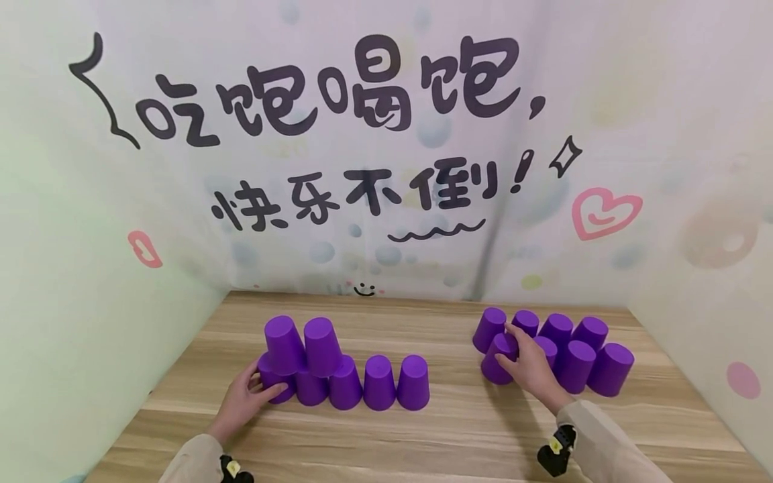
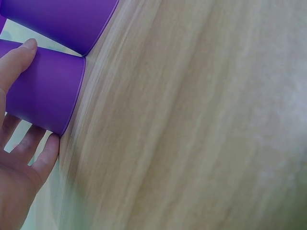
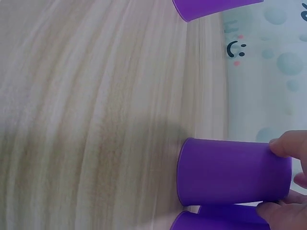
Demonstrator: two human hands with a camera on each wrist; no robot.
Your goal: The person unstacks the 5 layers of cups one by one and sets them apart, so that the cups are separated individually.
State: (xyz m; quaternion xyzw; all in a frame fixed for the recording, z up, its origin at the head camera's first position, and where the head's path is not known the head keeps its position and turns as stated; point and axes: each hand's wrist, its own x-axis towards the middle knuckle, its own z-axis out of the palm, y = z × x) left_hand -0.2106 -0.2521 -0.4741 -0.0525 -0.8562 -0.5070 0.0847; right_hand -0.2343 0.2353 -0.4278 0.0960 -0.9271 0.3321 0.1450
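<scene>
On the left of the table, upside-down purple cups stand in a row, with two more stacked on top. My left hand (image 1: 240, 401) is wrapped around the leftmost bottom cup (image 2: 45, 88), thumb on its near side and fingers behind it. A stacked cup (image 1: 284, 345) rests above that one. At the right, my right hand (image 1: 534, 365) grips the front-left purple cup (image 3: 232, 172) of a second group near its closed, upturned end. Its thumb and fingers are on opposite sides of the cup. Another purple cup (image 1: 490, 330) stands just behind the gripped one.
Several other purple cups (image 1: 611, 370) stand upside down in two rows around my right hand. The left row ends with a purple cup (image 1: 413, 382) near the middle of the wooden table (image 1: 398, 443). A printed cloth backdrop (image 1: 374, 154) rises at the table's back edge.
</scene>
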